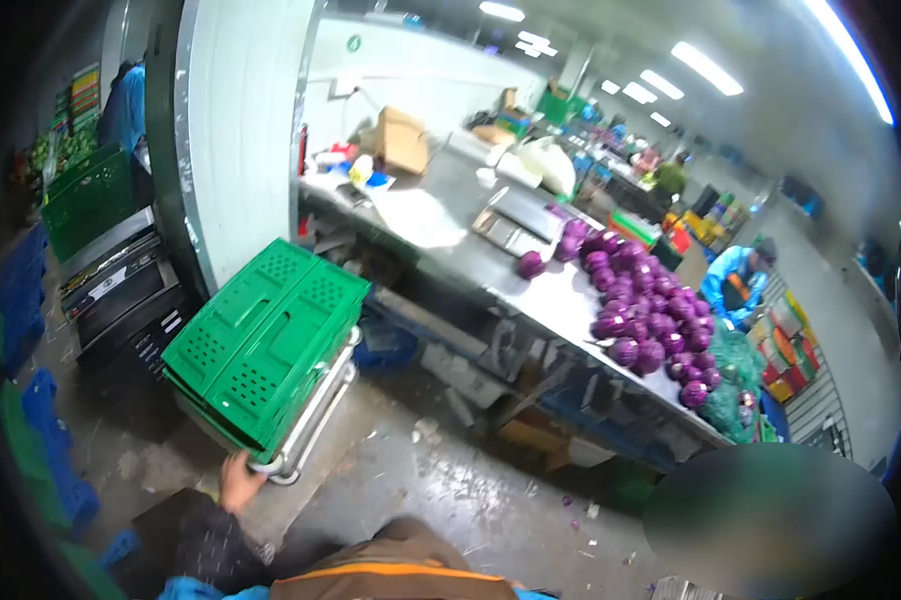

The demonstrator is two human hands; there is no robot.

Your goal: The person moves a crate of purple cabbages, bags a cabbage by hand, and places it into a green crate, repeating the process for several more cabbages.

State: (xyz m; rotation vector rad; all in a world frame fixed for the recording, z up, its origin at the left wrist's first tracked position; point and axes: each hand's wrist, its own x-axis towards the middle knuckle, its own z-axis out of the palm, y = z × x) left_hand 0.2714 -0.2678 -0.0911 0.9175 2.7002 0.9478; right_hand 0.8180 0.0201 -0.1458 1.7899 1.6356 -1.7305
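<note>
Floor [450, 500]: the widest open patch is in front of the body, to the right of the crate. It shines in spots, so it may be slippery, and small steps seem best.
Long table [545, 300]: its near edge slants along the open patch. Any push to the right should leave a good gap there.
White wall [245, 140]: it stands just past the far end of the crate, so there seems to be little room that way.
Green crate [270, 340]: it sits left of the middle, flat side up, full of little holes, and it leans over in this view (the whole view is tipped). It is best kept level and moved slowly.
Black boxes [120, 290]: these are near the crate's left side, so a swing that way could bump them.
Pale rail [320, 415]: it runs low along the crate's right side. It looks like a good, strong thing to hold.
Blue tub [388, 345]: near the rail's far end, easy to knock.
Left hand [238, 485]: partly curled at the crate's near corner, by the rail end. I can't tell if it grips or just rests.
Right hand: out of sight, so I can't tell.
Scraps [428, 430]: little bits on the open floor, best stepped around.
</note>
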